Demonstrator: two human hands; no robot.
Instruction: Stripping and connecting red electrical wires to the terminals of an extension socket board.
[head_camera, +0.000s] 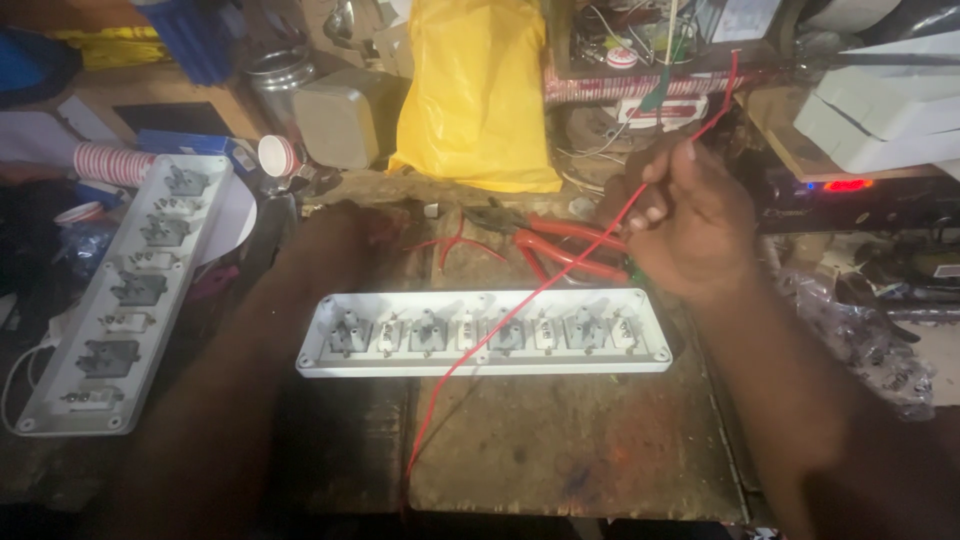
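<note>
Red wire runs from my right hand at two o'clock, down across the open white socket strip at centre, off the bench at six. My right fingers are pinched shut on it. My left hand, at ten o'clock, is too dark to tell whether it grips anything. I judge I'm routing wire for the terminals; trimming likely follows. Red-handled pliers lie behind the strip, a second strip at nine, yellow bag at twelve.
</note>
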